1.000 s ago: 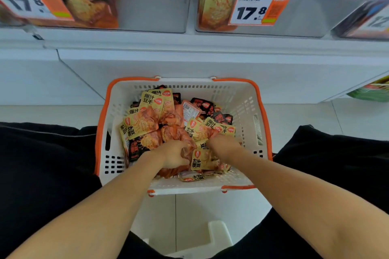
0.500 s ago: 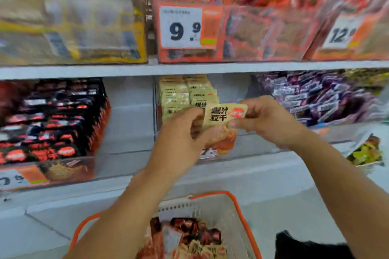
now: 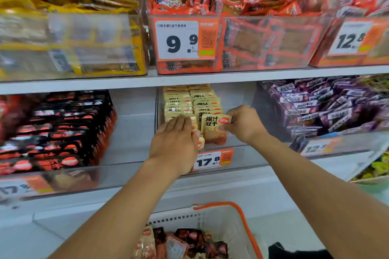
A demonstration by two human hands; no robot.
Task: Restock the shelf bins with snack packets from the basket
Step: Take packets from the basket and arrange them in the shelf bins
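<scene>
A shop; price tags (image 3: 185,40) front stocked shelf bins (image 3: 263,44).

The basket (image 3: 242,223) sits at the bottom centre of the frame, packets (image 3: 189,242) inside it. Above it, mid-frame, the middle bin (image 3: 242,153) holds rows of packets (image 3: 189,101); the left hand (image 3: 174,143) rests on them, and the right hand (image 3: 245,124) holds a packet (image 3: 212,128) just right of it.
</scene>
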